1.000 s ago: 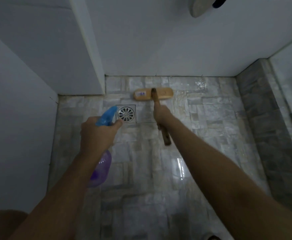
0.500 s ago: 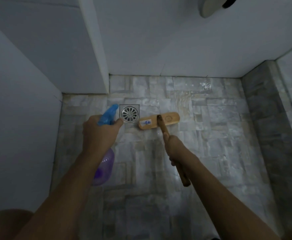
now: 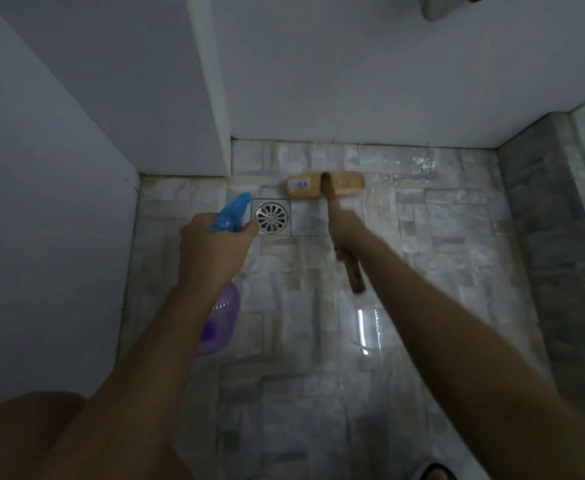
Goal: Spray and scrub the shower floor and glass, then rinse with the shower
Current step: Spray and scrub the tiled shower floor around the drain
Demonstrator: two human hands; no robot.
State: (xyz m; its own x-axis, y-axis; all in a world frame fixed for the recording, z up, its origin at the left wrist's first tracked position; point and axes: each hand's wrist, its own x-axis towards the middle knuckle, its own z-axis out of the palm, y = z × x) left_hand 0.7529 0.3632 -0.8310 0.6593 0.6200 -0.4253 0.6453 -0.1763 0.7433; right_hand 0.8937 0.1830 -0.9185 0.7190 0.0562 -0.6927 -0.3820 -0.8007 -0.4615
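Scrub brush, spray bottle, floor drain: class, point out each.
scrub brush (image 3: 348, 183), head view, on its wooden head
spray bottle (image 3: 232, 209), head view, on its blue nozzle
floor drain (image 3: 272, 217), head view, on its round grate

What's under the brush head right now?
The brush head sits on the tiled floor, beside and beyond the drain, not over it. Its bristles and the tiles beneath are hidden.

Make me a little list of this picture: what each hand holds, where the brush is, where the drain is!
left hand: holds the purple spray bottle
right hand: holds the scrub brush by its handle
brush spot: head on the tiled floor, near the back wall
drain: between the two hands
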